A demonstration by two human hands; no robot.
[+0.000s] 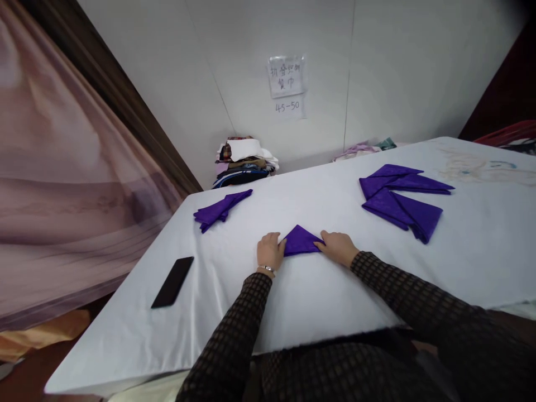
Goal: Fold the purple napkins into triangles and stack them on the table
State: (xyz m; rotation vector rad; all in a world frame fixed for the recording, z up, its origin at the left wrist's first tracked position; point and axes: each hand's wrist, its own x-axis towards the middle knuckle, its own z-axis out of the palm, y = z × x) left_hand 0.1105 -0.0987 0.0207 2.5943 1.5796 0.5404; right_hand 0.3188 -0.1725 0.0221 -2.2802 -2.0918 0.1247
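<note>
A purple cloth napkin (pixel 300 241), folded into a triangle with its point facing away from me, lies on the white-covered table (pixel 318 301). My left hand (pixel 270 250) is closed on the napkin's left corner, thumb toward the cloth. At the opposite corner, my right hand (pixel 337 247) pinches the edge between thumb and fingers. The corners themselves are partly hidden under the fingers.
More folded purple napkins (pixel 404 198) lie to the right, overlapping. Another purple napkin (pixel 220 209) is at the far left, beyond a black phone-like slab (pixel 173 282). Against the wall stands a stack of folded clothes (pixel 243 162), below a handwritten sign (pixel 287 78).
</note>
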